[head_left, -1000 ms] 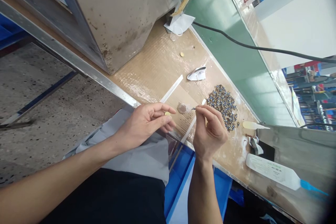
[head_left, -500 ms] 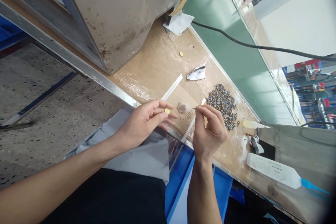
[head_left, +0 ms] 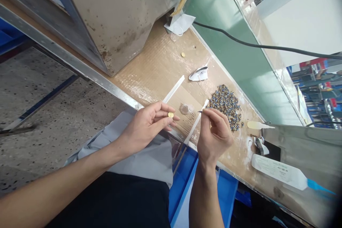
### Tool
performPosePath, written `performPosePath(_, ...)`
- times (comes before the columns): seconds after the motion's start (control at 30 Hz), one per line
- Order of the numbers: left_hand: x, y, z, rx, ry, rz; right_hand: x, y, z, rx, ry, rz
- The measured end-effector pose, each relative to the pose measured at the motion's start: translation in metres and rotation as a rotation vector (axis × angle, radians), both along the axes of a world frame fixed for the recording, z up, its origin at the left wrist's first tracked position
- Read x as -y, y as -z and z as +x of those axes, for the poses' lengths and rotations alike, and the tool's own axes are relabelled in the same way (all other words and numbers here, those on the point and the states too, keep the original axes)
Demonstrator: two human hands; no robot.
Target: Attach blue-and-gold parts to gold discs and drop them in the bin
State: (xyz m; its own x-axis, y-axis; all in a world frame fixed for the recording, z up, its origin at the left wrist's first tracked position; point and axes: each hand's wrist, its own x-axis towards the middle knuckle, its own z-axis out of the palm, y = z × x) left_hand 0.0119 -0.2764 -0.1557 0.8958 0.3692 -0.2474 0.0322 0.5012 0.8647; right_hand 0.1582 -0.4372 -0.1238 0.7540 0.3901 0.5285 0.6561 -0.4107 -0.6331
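Observation:
Between the thumb and fingers of my left hand point(head_left: 148, 123) is a small round yellow disc point(head_left: 170, 114), held above the front edge of the bench. My right hand point(head_left: 215, 131) pinches a thin, dark pointed tool point(head_left: 200, 112); most of it is hidden by the fingers, so its kind cannot be made out. Between the two hands, small clear round containers point(head_left: 186, 108) sit on a piece of cardboard. Tiny loose bits point(head_left: 190, 118) lie scattered beside them. Beyond my right hand spreads a heap of small brass and blue metal parts point(head_left: 226, 105).
White strips point(head_left: 174, 89) border the cardboard. A second yellow disc point(head_left: 183, 54) and a folded white piece point(head_left: 199, 74) lie farther back. At right are a yellowish dropper bottle point(head_left: 258, 125) and a white bottle point(head_left: 279, 171) with a blue nozzle. A stained metal box point(head_left: 117, 14) stands at left.
My right hand has drawn slightly right, taking the tool tip away from the clear containers. The yellow disc in my left hand now shows more of its face.

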Motion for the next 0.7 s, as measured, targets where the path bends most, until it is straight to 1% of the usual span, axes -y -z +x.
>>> performPosePath(0.1, 0.004, -0.007, -0.003, -0.009, 0.001, 0.012, 0.001, -0.009, -0.016, -0.095, -0.007, 0.132)
performPosePath(0.17, 0.007, -0.014, -0.005, -0.017, 0.019, 0.026, 0.002, -0.015, -0.028, -0.16, -0.07, 0.184)
performPosePath(0.27, 0.011, -0.025, -0.008, -0.038, 0.051, 0.091, 0.003, -0.02, -0.042, -0.211, -0.183, 0.174)
performPosePath(0.37, 0.014, -0.031, -0.009, -0.04, 0.066, 0.196, 0.005, -0.019, -0.05, -0.258, -0.24, 0.192)
performPosePath(0.47, 0.016, -0.034, -0.01, -0.033, 0.084, 0.264, 0.006, -0.016, -0.051, -0.267, -0.266, 0.211)
performPosePath(0.7, 0.018, -0.04, -0.012, -0.018, 0.109, 0.311, 0.01, -0.017, -0.048, -0.24, -0.275, 0.146)
